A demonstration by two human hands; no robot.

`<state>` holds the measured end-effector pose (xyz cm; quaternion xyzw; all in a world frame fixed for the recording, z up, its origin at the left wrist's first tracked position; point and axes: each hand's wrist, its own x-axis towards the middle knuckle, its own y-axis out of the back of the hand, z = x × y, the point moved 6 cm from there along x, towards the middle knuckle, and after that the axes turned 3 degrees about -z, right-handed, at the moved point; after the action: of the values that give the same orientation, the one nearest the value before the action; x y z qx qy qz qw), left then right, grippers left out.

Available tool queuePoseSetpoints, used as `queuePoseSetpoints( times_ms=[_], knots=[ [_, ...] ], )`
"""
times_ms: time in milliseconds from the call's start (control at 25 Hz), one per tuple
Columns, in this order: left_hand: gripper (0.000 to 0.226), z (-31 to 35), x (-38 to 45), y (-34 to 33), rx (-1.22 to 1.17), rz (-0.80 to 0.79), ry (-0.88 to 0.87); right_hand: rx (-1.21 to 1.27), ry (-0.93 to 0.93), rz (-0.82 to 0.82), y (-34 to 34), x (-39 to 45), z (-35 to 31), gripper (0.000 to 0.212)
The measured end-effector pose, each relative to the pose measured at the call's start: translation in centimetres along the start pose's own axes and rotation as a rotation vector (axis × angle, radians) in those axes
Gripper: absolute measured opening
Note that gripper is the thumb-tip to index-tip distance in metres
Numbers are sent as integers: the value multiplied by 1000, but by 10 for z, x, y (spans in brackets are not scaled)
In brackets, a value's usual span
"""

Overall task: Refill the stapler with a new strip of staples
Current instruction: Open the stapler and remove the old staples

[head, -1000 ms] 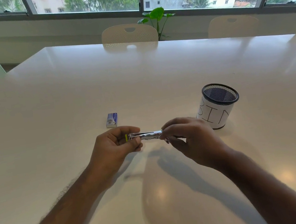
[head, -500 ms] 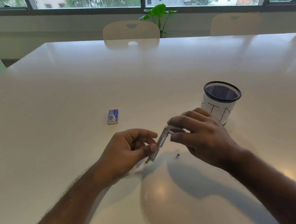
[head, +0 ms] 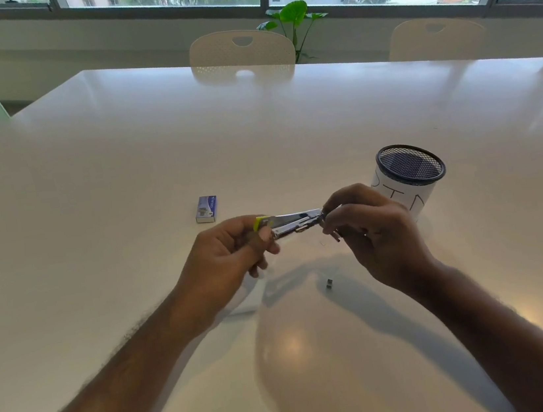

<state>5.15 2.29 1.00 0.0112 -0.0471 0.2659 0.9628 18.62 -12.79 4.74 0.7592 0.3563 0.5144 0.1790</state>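
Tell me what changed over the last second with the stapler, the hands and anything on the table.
The stapler, level a second ago, tilted steeply half a second ago and is level again, held at both ends by the left hand and right hand. A small clump of staples has appeared on the table beneath. The staple box and mesh bin stayed put.

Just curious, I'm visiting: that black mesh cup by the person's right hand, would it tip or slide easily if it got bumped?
The mesh cup is probably light: its wire mesh looks thin. It stands upright and rather tall on a glossy table, so a low push would likely slide it, while a knock near the rim might tip it. Being round, it could roll if toppled.
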Motion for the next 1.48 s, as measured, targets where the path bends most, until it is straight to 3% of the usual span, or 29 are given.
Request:
queuePoseSetpoints(
  times_ms=[120,200,360,480,640,800,960,1080,1480],
  knots=[
    [41,-3,2,-13,-304,-142,129,83,-100,-14,-7,0,3,22],
    [46,-1,7,-11,-443,-152,153,109,-184,-8,-10,0,7,26],
    [28,2,16,-4,-76,67,54,225,-271,-12,-6,-1,15,35],
    [20,2,17,-3,20,169,51,312,-306,-39,-4,-3,18,32],
    [19,-4,16,3,-71,127,142,324,-338,-172,-7,-6,18,28],
    [8,-12,14,13,82,105,197,122,-338,-363,-17,-9,20,41],
    [17,-16,14,23,475,78,173,63,-333,-424,-19,-11,23,17],
    [15,-17,14,22,665,42,129,38,-349,-469,-19,-14,28,17],
    [10,-16,11,13,800,-43,-23,18,-408,-480,-5,-21,40,23]
  ],
)
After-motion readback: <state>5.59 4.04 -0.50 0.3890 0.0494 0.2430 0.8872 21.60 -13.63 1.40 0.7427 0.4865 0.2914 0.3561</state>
